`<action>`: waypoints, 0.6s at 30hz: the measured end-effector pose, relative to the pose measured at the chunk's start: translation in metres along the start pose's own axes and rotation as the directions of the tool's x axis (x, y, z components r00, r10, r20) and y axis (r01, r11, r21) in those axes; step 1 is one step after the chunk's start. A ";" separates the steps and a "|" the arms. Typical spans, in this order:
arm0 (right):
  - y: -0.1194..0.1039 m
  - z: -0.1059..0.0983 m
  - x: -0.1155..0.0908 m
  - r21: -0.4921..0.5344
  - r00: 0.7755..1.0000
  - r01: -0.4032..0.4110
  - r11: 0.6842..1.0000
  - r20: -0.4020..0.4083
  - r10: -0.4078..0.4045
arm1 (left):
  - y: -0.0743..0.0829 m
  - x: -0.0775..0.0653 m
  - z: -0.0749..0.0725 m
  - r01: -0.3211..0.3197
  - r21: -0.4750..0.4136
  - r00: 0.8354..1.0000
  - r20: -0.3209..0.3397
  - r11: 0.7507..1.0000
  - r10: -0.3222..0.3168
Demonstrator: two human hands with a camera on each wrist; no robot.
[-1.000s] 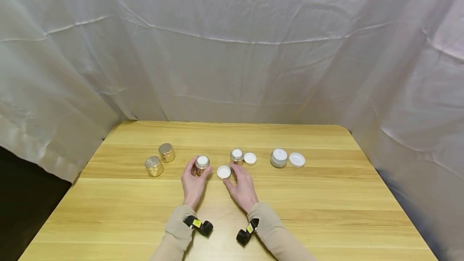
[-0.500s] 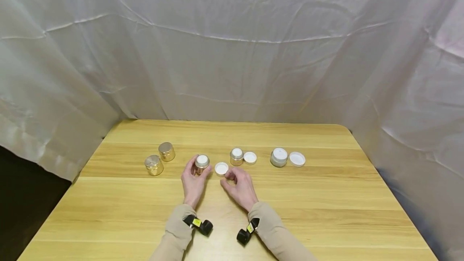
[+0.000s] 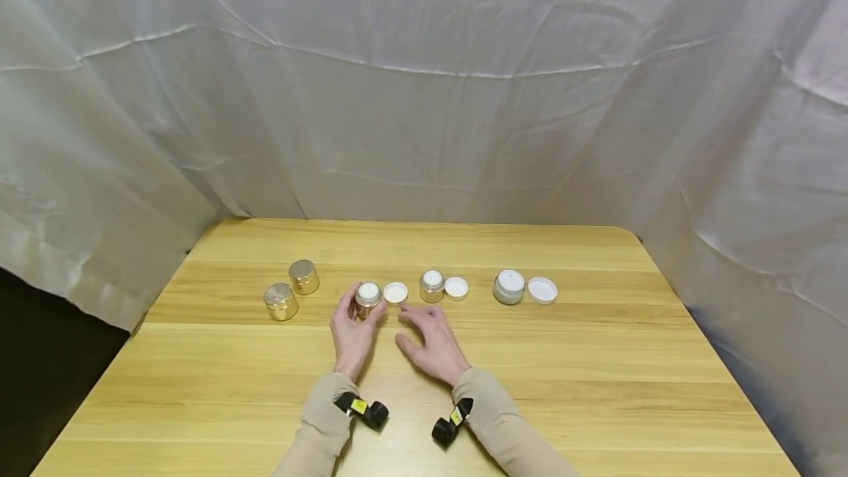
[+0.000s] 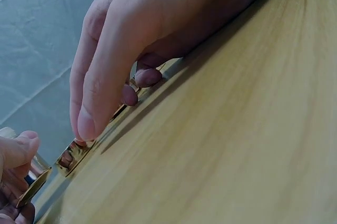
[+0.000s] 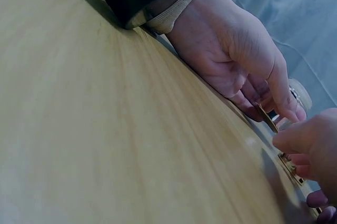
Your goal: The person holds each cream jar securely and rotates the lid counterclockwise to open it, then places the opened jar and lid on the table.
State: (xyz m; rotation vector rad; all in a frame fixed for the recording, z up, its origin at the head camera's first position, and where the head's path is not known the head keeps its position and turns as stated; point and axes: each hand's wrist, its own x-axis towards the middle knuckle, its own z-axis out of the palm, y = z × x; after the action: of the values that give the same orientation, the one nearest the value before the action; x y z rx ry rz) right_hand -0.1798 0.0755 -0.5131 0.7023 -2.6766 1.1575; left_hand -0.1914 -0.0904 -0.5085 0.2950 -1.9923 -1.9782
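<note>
Beside the jar the left fingers grip, relaxed right fingers touch a lid.

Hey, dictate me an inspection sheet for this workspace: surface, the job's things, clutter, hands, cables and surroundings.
Surface: wood-grain table.
Job's things: uncapped gold jar, upright; white-lined lid just right of it, inside facing up.
Clutter: nothing stray seen; not in hand are two capped gold jars at left, plus a small open jar and a frosted jar, each with its top off and a lid beside it.
Hands: left hand grips the uncapped jar; right hand has fingertips at the lid's near edge.
Cables: nothing seen.
Surroundings: grey curtain behind and at both sides.
</note>
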 end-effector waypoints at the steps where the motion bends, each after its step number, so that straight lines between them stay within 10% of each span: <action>1: 0.000 0.000 0.000 -0.013 1.000 0.001 1.000 0.007 -0.001 | 0.000 0.000 0.000 0.000 -0.002 1.000 0.001 1.000 0.000; 18: -0.005 0.007 0.004 -0.273 0.996 0.068 0.960 0.078 -0.048 | -0.003 0.002 0.000 -0.035 0.026 0.999 -0.016 0.999 0.035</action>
State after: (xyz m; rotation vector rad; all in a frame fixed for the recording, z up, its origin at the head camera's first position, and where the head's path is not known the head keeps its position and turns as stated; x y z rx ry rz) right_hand -0.1808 0.0663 -0.5130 0.7795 -2.7767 0.7367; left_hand -0.1934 -0.0912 -0.5111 0.2801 -2.0006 -1.9236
